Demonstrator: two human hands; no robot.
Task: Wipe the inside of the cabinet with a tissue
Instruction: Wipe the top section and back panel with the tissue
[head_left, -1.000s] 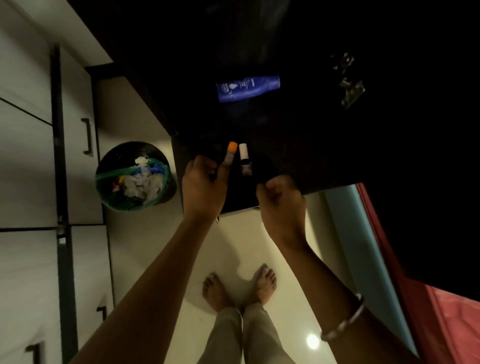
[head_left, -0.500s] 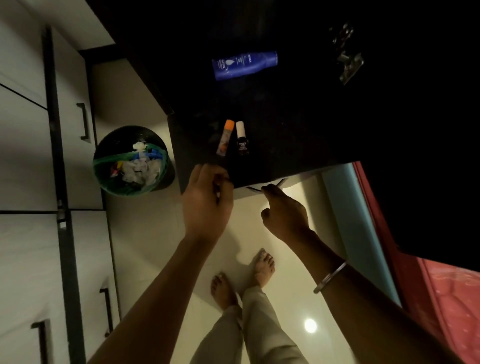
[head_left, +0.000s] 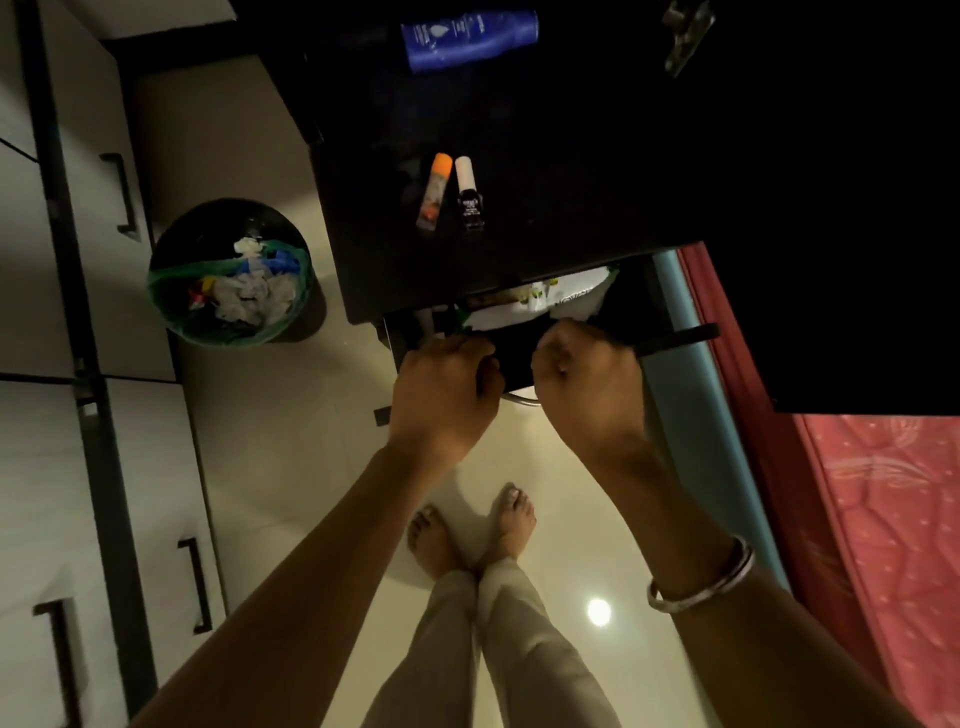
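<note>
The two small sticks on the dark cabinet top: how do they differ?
The orange-capped stick has a pale, printed body; the white-capped stick has a black body. The orange-capped stick tilts slightly, while the white-capped one lies straighter. Both lie side by side, caps pointing away from the person.

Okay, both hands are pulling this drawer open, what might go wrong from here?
A jerk on the drawer may roll the orange-capped tube and nail polish bottle off the dark cabinet top. Both hands, left hand and right hand, pull above bare feet. Packets inside could snag.
</note>
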